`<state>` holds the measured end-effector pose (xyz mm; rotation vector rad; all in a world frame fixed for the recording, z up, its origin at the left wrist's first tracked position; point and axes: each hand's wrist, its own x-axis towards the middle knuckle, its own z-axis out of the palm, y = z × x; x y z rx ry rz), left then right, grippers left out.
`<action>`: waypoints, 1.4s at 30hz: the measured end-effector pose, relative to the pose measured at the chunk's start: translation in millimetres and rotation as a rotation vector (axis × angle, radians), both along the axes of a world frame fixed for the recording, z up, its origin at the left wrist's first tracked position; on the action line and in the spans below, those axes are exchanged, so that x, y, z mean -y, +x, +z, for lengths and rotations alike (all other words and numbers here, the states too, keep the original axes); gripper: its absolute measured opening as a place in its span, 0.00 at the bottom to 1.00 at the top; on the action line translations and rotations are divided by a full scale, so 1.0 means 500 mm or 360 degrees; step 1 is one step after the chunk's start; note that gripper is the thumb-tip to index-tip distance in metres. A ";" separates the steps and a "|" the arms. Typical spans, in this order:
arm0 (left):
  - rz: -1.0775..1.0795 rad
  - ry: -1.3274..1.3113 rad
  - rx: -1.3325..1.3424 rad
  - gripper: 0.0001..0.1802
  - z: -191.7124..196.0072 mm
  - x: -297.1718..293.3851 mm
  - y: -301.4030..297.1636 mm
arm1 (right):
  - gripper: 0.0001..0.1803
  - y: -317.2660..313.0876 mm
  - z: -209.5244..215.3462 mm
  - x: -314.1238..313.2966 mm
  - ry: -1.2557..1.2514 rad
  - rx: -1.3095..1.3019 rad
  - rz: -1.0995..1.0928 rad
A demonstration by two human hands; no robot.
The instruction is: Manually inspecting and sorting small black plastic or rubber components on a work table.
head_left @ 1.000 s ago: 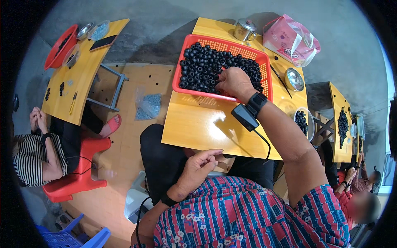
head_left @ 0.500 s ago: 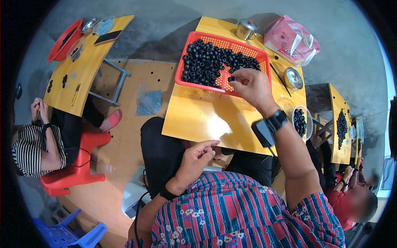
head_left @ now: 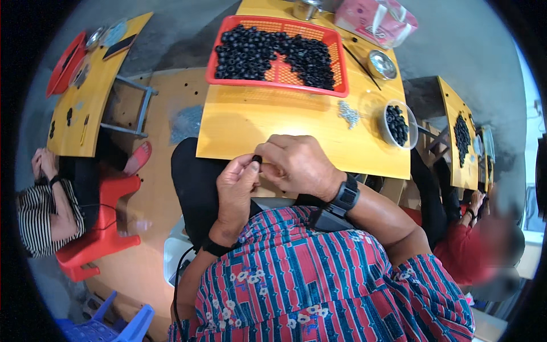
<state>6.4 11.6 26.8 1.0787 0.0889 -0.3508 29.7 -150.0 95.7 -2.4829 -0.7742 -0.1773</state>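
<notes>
My left hand (head_left: 235,185) pinches a small black ring-shaped piece (head_left: 257,159) between thumb and fingertips, just off the near edge of the yellow table (head_left: 245,128). Close against it, my right hand (head_left: 302,165) has its fingers curled together at the piece; whatever lies between them is hidden. Beyond the hands sits a red plastic basket (head_left: 268,85), holding a heap of black rings (head_left: 245,54) with a bare patch in its middle. Small silvery parts (head_left: 348,115) lie scattered to the right. Beside them is a clear round tub (head_left: 412,134) with black pieces (head_left: 397,125) inside.
A dark thin rod (head_left: 362,67), a metal bowl (head_left: 382,64), a metal mug (head_left: 307,8) and a pink package (head_left: 364,20) occupy the table's far right. People sit at side tables: one in a striped top (head_left: 43,214) at left, another in red (head_left: 461,253) at right.
My right hand has come back from the basket to meet my left hand, which now pinches a black ring. The view has shifted, and the silvery parts formerly behind my arm show.
</notes>
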 end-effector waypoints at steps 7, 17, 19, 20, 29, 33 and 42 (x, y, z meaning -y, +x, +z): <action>-0.0119 0.0103 -0.0048 0.13 -0.010 0.001 -0.010 | 0.10 -0.018 -0.020 0.026 0.0092 -0.0109 -0.0053; -0.0376 0.0159 0.0052 0.10 -0.007 0.011 -0.018 | 0.08 -0.066 -0.139 0.255 0.0480 -0.0044 -0.1330; -0.0386 0.0205 0.0046 0.10 -0.012 0.016 -0.020 | 0.08 -0.069 -0.151 0.282 0.0463 0.0018 -0.1417; -0.0386 0.0249 0.0041 0.10 -0.013 0.017 -0.021 | 0.09 -0.070 -0.155 0.291 0.0472 -0.0024 -0.1466; -0.0409 0.0291 0.0021 0.10 -0.004 0.011 -0.028 | 0.07 -0.064 -0.187 0.312 0.0515 -0.0102 -0.1341; -0.0393 0.0276 0.0030 0.10 -0.003 0.005 -0.029 | 0.08 -0.066 -0.183 0.304 0.0780 -0.0249 -0.1446; -0.0416 0.0251 0.0009 0.10 -0.013 0.006 -0.028 | 0.11 -0.059 -0.181 0.271 0.0747 -0.0203 -0.1261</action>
